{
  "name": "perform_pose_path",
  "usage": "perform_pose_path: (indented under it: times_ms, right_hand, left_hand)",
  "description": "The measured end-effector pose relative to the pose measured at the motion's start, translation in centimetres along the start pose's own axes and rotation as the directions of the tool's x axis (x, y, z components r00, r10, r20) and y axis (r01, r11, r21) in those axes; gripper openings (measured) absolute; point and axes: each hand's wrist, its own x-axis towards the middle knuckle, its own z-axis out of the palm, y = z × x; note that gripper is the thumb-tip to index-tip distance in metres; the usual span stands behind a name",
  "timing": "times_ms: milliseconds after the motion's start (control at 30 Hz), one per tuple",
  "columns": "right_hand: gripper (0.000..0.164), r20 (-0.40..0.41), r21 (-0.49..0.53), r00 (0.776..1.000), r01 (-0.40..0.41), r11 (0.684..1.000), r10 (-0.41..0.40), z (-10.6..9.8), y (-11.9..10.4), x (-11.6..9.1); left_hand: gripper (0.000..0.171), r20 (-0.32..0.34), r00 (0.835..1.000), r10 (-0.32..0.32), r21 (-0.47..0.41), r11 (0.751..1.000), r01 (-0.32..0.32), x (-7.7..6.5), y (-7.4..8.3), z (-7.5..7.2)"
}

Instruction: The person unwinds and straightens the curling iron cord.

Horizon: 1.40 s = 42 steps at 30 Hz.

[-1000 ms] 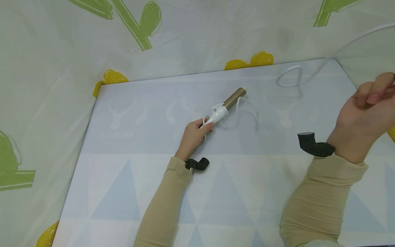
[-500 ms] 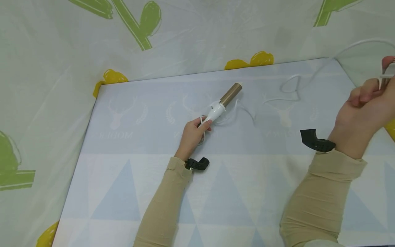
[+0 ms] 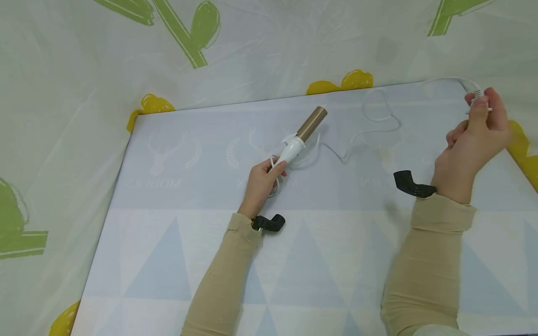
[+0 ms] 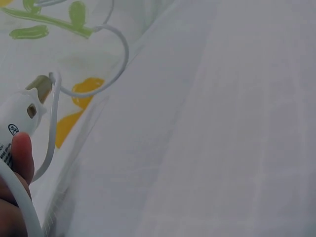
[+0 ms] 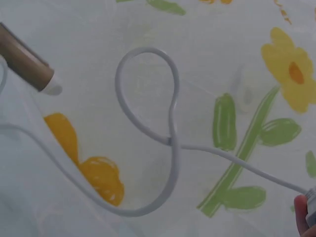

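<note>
My left hand (image 3: 258, 184) grips the white handle of a curling iron (image 3: 292, 150), thumb along its side. The bronze barrel (image 3: 312, 123) points up and away to the right. A loop of white cord hangs round this hand; in the left wrist view only part of the iron (image 4: 19, 111) shows, at the left edge. At the far right, my right hand (image 3: 472, 144) pinches the cord's white plug (image 3: 478, 94) between thumb and fingers, raised above the table. The right wrist view catches just an edge of the plug (image 5: 311, 203).
The white cord (image 5: 173, 98) runs slack between iron and plug, with a loop in its middle. Below lies a table (image 3: 319, 261) with a pale blue and white patterned cover. Behind it hangs a light sheet (image 3: 269, 46) printed with green and yellow plants.
My right hand has turned and come in leftward from the right edge, bringing the plug into full view. The cord's loop has shifted left. The curling iron has tilted slightly more upright.
</note>
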Motion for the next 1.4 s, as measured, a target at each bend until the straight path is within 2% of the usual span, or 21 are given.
perform_pose_path:
  times_ms: [133,200,333,433,533,733,800,867,1100,1167,1233,1333,1400]
  right_hand:
    - [0.029,-0.036,-0.093,0.997,-0.068,0.993,0.065,-0.7,1.7,0.6]
    - [0.029,-0.039,-0.164,0.997,-0.067,0.984,0.062,-0.9,2.7,0.9]
    - [0.026,-0.027,-0.285,0.998,-0.068,0.956,0.063,-1.0,4.4,0.9]
    - [0.024,-0.017,-0.335,0.996,-0.090,0.938,0.089,-1.0,5.3,0.8]
    - [0.025,-0.012,-0.380,0.993,-0.112,0.918,0.117,-1.1,6.0,0.9]
    - [0.031,0.032,-0.477,0.986,-0.128,0.869,0.163,-0.8,7.2,0.4]
    - [0.031,0.054,-0.517,0.983,-0.122,0.847,0.174,-0.5,7.8,0.1]
    - [0.033,0.085,-0.576,0.982,-0.092,0.812,0.171,-0.2,8.5,-0.3]
    - [0.038,0.226,-0.768,0.958,0.062,0.637,0.179,1.2,11.3,-1.8]
    - [0.038,0.267,-0.782,0.945,0.098,0.616,0.189,1.6,11.9,-2.4]
    - [0.038,0.304,-0.780,0.931,0.122,0.614,0.200,1.9,12.4,-3.0]
    - [0.036,0.340,-0.741,0.909,0.101,0.664,0.241,2.3,12.7,-4.0]
    - [0.035,0.350,-0.709,0.892,0.052,0.703,0.287,2.6,12.6,-4.7]
  left_hand:
    - [0.048,0.006,1.000,0.013,-0.015,1.000,-0.012,0.0,0.0,-0.1]
    - [0.050,0.012,1.000,0.016,-0.022,1.000,-0.015,-0.1,0.0,-0.1]
    - [0.043,0.023,1.000,0.002,-0.021,1.000,-0.002,-0.5,0.9,-0.2]
    - [0.039,0.029,1.000,-0.006,-0.037,0.999,0.007,-0.6,1.0,-0.2]
    - [0.042,0.031,1.000,0.000,-0.060,0.998,0.001,-0.1,0.1,-0.2]
    - [0.047,0.033,0.999,0.027,-0.082,0.996,-0.024,-0.2,-0.1,-0.2]
    - [0.048,0.036,0.999,0.036,-0.088,0.996,-0.033,-0.2,-0.1,-0.2]
    - [0.049,0.040,0.998,0.043,-0.094,0.995,-0.039,-0.2,-0.1,-0.2]
    - [0.049,0.054,0.997,0.046,-0.096,0.995,-0.041,-0.3,-0.1,-0.3]
    - [0.047,0.060,0.997,0.042,-0.107,0.994,-0.035,-0.3,0.0,-0.3]
    - [0.044,0.069,0.997,0.037,-0.119,0.993,-0.029,-0.4,0.1,-0.3]
    - [0.040,0.085,0.996,0.029,-0.137,0.990,-0.017,-0.5,0.2,-0.3]
    - [0.038,0.095,0.995,0.025,-0.143,0.990,-0.012,-0.4,0.3,-0.4]
